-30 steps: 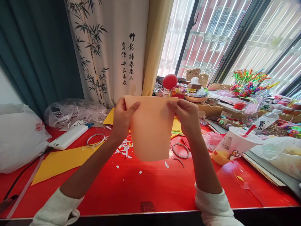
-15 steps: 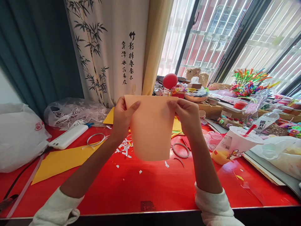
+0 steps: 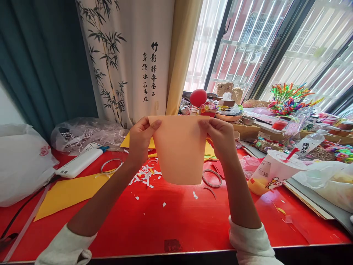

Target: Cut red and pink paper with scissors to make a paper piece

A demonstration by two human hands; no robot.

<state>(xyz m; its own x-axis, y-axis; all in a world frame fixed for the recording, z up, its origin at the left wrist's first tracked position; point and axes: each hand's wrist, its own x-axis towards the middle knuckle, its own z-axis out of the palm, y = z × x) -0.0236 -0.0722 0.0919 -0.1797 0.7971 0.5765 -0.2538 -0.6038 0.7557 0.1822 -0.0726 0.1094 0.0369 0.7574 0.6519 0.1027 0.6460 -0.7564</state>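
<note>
Sleeves (image 3: 249, 233) of pale cloth are rolled back at the near edge, and bare forearms (image 3: 103, 197) slant up and inward from them over the red table (image 3: 204, 224). The left hand (image 3: 141, 141) pinches the upper left corner of a peach sheet (image 3: 180, 154), thumb in front, fingers curled behind; the right hand (image 3: 223, 140) grips the upper right corner likewise. Raised between them, the sheet hangs with its lower edge curved. White scraps (image 3: 147, 178) lie beyond, then a bamboo-printed curtain (image 3: 132, 40).

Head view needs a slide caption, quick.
Left hand and right hand hold a peach sheet by its upper corners over a red table.
</note>
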